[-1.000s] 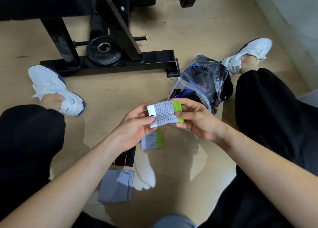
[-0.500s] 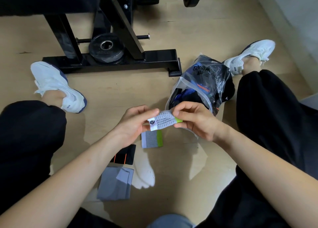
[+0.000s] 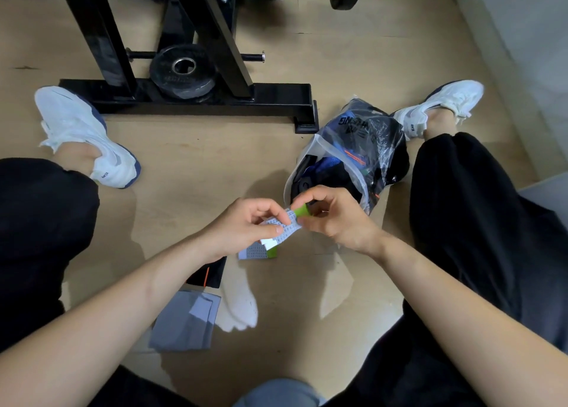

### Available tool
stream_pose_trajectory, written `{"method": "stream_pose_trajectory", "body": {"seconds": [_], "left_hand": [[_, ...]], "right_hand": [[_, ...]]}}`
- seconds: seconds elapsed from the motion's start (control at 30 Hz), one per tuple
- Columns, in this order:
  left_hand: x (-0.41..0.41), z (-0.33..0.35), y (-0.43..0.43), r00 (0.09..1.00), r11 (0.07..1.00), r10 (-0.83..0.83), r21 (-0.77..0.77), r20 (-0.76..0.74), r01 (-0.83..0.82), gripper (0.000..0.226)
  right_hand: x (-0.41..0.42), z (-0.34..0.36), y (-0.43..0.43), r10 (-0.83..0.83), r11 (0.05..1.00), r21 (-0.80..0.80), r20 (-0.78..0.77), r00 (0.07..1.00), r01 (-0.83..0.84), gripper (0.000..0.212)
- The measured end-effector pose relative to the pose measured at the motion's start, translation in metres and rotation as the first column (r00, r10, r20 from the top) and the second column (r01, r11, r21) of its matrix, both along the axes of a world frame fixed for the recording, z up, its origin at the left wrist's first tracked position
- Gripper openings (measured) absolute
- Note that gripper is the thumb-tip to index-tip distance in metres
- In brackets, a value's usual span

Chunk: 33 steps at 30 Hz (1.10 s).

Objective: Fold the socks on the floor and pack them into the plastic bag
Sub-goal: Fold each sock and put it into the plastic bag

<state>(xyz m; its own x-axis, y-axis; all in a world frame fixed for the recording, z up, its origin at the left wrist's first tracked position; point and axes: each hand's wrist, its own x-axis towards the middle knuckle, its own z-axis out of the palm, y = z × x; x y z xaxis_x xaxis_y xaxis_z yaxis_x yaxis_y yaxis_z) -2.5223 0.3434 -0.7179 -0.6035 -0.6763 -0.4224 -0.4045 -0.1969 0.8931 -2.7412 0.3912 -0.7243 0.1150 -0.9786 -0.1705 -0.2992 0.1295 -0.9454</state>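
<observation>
Sock [image 3: 287, 226] narrower, pinched by left grip [image 3: 246, 225], right grip [image 3: 335, 219], perhaps four floor socks [image 3: 184, 323], one bag [image 3: 378, 148]

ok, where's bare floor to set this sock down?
Bare floor between left shoe, bench base and plastic bag; more between white sock and right trouser leg. Crowded under the left hand: grey-green sock, black sock, grey sock.

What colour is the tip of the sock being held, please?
Bright green tip on a grey knit sock; head view.
</observation>
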Motion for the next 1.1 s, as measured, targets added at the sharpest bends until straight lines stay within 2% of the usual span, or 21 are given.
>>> {"method": "stream_pose_trajectory", "body": {"seconds": [0.07,0.17,0.23,0.3,0.37,0.43,0.6,0.77,0.83,0.93,1.03,1.1], "left_hand": [[-0.001,-0.003,0.002,1.000,0.999,0.025,-0.034,0.009,-0.025,0.016],[-0.005,-0.008,0.004,0.998,0.995,0.060,-0.088,0.037,-0.057,0.016],[-0.010,-0.013,0.003,0.995,0.991,0.093,-0.100,0.036,-0.089,0.016],[-0.015,-0.020,0.002,0.992,0.986,0.124,-0.114,0.031,-0.120,0.019],[-0.020,-0.026,0.001,0.987,0.979,0.155,-0.136,0.029,-0.150,0.021],[-0.025,-0.032,0.001,0.983,0.974,0.183,-0.141,0.018,-0.178,0.023],[-0.048,-0.046,-0.002,0.983,0.965,0.182,-0.189,-0.008,-0.181,0.028],[-0.096,-0.061,-0.004,0.978,0.927,0.200,-0.311,-0.062,-0.209,0.034],[-0.117,-0.070,-0.006,0.978,0.902,0.207,-0.380,-0.034,-0.204,0.036],[-0.142,-0.084,-0.016,0.982,0.845,0.189,-0.511,0.016,-0.154,0.038],[-0.159,-0.106,-0.030,0.987,0.734,0.099,-0.679,0.128,0.014,0.042],[-0.166,-0.118,-0.041,0.975,0.696,0.054,-0.709,0.214,0.117,0.045]], "right_hand": [[-0.012,0.002,-0.004,-0.094,0.986,-0.152,-0.206,0.974,0.064,0.022],[-0.044,0.006,-0.016,-0.290,0.933,-0.336,-0.491,0.822,0.128,0.028],[-0.065,0.002,-0.023,-0.258,0.960,-0.261,-0.673,0.693,0.103,0.034],[-0.078,-0.003,-0.026,-0.140,0.990,-0.114,-0.746,0.651,0.082,0.039],[-0.083,-0.006,-0.027,-0.089,0.996,-0.046,-0.732,0.675,0.082,0.041],[-0.083,-0.005,-0.028,-0.094,0.995,-0.048,-0.731,0.676,0.087,0.043],[-0.081,-0.003,-0.033,-0.177,0.984,-0.143,-0.715,0.676,0.107,0.048],[-0.081,0.007,-0.031,-0.231,0.966,-0.247,-0.668,0.707,0.082,0.047],[-0.082,0.010,-0.031,-0.248,0.957,-0.281,-0.649,0.720,0.076,0.045],[-0.082,0.015,-0.030,-0.255,0.952,-0.293,-0.610,0.750,0.086,0.044],[-0.084,0.018,-0.029,-0.266,0.950,-0.295,-0.591,0.762,0.103,0.045],[-0.086,0.018,-0.030,-0.274,0.952,-0.279,-0.584,0.764,0.128,0.046]]}}
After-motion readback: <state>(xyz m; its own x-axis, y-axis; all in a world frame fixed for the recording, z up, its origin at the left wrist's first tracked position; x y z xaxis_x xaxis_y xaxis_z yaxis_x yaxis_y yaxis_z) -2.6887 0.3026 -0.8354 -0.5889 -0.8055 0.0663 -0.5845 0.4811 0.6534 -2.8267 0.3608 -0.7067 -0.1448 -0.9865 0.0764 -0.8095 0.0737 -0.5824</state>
